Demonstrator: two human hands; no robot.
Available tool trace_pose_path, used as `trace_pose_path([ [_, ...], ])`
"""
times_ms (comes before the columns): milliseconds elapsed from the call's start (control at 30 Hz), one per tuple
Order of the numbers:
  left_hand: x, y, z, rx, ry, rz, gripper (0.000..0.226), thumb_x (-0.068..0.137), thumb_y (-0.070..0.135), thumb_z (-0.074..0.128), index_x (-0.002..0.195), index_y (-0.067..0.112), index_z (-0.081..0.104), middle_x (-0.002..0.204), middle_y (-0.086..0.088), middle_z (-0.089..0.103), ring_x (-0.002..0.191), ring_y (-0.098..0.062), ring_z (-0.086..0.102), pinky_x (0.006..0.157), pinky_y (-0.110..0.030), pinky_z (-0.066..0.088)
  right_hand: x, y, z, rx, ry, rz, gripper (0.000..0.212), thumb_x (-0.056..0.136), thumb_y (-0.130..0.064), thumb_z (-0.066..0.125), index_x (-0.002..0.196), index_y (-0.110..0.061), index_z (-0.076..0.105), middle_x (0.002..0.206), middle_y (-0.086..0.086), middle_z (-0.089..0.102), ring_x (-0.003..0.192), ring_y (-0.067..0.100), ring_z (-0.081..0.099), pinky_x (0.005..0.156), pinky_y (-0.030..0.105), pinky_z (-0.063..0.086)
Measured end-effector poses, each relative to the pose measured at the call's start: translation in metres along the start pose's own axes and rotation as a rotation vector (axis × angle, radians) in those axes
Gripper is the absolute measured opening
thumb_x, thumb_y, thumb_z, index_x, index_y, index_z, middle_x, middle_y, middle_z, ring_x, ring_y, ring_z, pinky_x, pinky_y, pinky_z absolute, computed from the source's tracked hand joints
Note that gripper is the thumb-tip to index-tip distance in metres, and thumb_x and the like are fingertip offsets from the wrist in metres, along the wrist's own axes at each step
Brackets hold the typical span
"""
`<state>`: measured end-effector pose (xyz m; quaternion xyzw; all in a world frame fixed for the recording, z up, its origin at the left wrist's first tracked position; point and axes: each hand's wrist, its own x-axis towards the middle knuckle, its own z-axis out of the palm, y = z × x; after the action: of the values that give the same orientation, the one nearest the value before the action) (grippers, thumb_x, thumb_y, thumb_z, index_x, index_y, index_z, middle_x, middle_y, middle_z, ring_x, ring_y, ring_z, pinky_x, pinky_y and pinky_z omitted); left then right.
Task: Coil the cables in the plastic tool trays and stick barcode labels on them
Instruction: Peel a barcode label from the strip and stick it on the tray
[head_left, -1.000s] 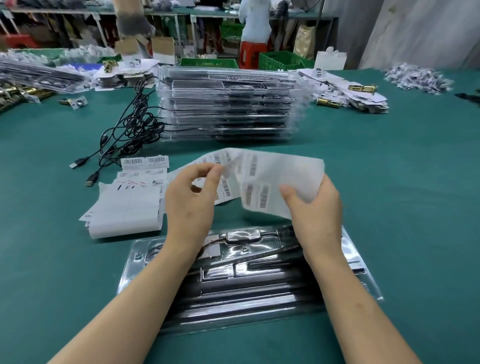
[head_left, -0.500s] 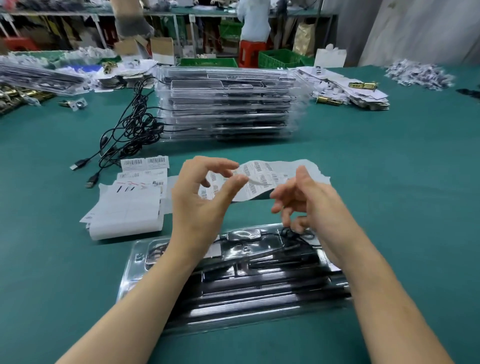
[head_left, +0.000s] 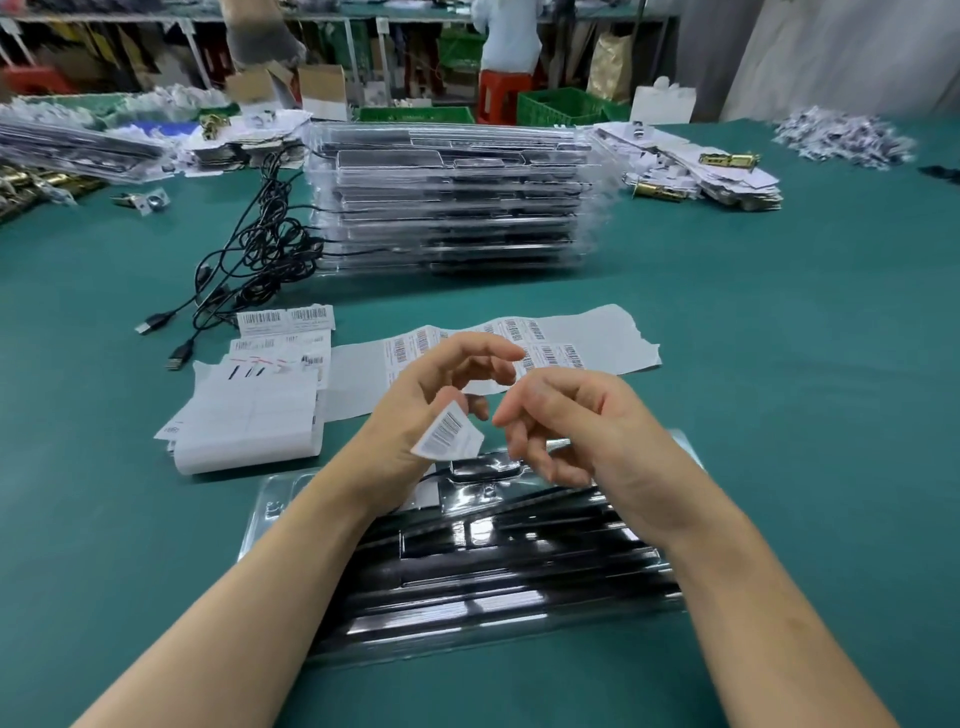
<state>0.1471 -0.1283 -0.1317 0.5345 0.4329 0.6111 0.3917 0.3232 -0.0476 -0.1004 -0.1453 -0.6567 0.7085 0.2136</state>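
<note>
Left hand (head_left: 428, 402) pinched a small, curled rectangular paper label (head_left: 448, 434) above the glossy clear plastic tray (head_left: 467, 587); right hand (head_left: 587, 431) hung loosely curled, empty, beside it.

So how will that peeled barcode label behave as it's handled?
Probably floppy: the barcode label curls where it hangs from the left hand. Likely very light, and its adhesive side may stick wherever it touches.

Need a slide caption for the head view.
Left hand holds a barcode label above the plastic tool tray; right hand open beside it.
</note>
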Motion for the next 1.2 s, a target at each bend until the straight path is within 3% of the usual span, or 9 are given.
trace_pose_path([
  [100,0.000,0.003,0.002,0.001,-0.006,-0.030,0.040,0.082,0.053,0.072,0.117,0.033,0.068,0.113,-0.003,0.057,0.109,-0.026,0.049,0.094,-0.044,0.041,-0.004,-0.002,-0.002,0.014,-0.086,0.025,0.025,0.093,-0.043,0.065,0.087,-0.021,0.075,0.071,0.002,0.064,0.053,0.010,0.047,0.048,0.016,0.031],
  [167,-0.001,0.002,0.002,0.024,-0.009,-0.047,0.046,0.073,0.028,0.052,0.115,0.031,0.069,0.112,-0.007,0.056,0.106,-0.031,0.048,0.094,-0.051,0.040,-0.005,-0.003,-0.002,-0.011,-0.131,0.052,0.022,0.092,-0.044,0.067,0.086,-0.024,0.075,0.070,0.001,0.064,0.053,0.011,0.046,0.049,0.019,0.028],
  [233,-0.001,0.003,0.003,0.024,-0.029,-0.046,0.046,0.072,0.025,0.056,0.117,0.029,0.068,0.113,-0.009,0.056,0.106,-0.032,0.049,0.093,-0.051,0.042,-0.006,-0.003,-0.003,-0.036,-0.151,0.074,0.020,0.091,-0.044,0.069,0.086,-0.025,0.073,0.069,-0.001,0.062,0.053,0.011,0.045,0.050,0.019,0.030],
  [333,-0.002,0.009,0.005,0.009,-0.016,-0.039,0.047,0.077,0.053,0.081,0.117,0.029,0.072,0.111,-0.005,0.062,0.110,-0.021,0.058,0.096,-0.035,0.050,-0.007,-0.007,-0.012,-0.049,-0.037,0.099,0.024,0.087,-0.049,0.072,0.086,-0.025,0.073,0.069,-0.002,0.061,0.054,0.012,0.046,0.048,0.015,0.034],
  [467,0.000,0.009,0.009,0.193,0.190,-0.003,0.016,0.082,0.038,0.076,0.097,0.033,0.079,0.093,0.008,0.070,0.085,-0.015,0.059,0.078,-0.032,0.043,-0.012,-0.013,-0.041,-0.050,0.279,0.166,0.034,0.089,-0.055,0.071,0.081,-0.023,0.078,0.067,0.003,0.063,0.046,0.010,0.042,0.038,0.014,0.026],
  [600,0.001,0.008,0.011,0.563,0.354,0.209,0.005,0.087,0.022,0.080,0.088,0.026,0.076,0.085,0.007,0.070,0.081,-0.014,0.061,0.073,-0.025,0.040,-0.018,-0.013,-0.064,-0.094,0.430,0.257,0.044,0.090,-0.058,0.064,0.072,-0.021,0.078,0.063,0.010,0.062,0.038,0.011,0.037,0.035,0.014,0.022],
  [800,-0.001,0.009,0.016,1.072,0.327,0.629,0.015,0.093,0.024,0.078,0.082,0.013,0.078,0.075,0.001,0.065,0.071,-0.022,0.057,0.064,-0.037,0.046,-0.019,-0.009,-0.064,-0.150,0.250,0.353,0.060,0.072,-0.078,0.071,0.082,-0.019,0.079,0.064,0.009,0.062,0.039,0.010,0.039,0.036,0.015,0.024],
  [1067,-0.002,0.007,0.024,1.289,0.244,0.810,0.016,0.094,0.025,0.076,0.081,0.017,0.077,0.073,0.003,0.063,0.067,-0.022,0.054,0.058,-0.036,0.040,-0.017,-0.004,-0.061,-0.240,0.204,0.370,0.033,0.087,-0.045,0.074,0.063,-0.024,0.068,0.062,0.005,0.059,0.039,0.008,0.036,0.038,0.017,0.025],
  [1200,-0.003,0.006,0.025,1.314,0.193,0.847,0.014,0.093,0.027,0.076,0.082,0.018,0.077,0.073,0.003,0.062,0.068,-0.022,0.054,0.059,-0.035,0.040,-0.016,-0.003,-0.060,-0.246,0.221,0.342,0.019,0.092,-0.027,0.072,0.075,-0.020,0.071,0.059,0.003,0.054,0.041,0.009,0.033,0.040,0.017,0.022],
])
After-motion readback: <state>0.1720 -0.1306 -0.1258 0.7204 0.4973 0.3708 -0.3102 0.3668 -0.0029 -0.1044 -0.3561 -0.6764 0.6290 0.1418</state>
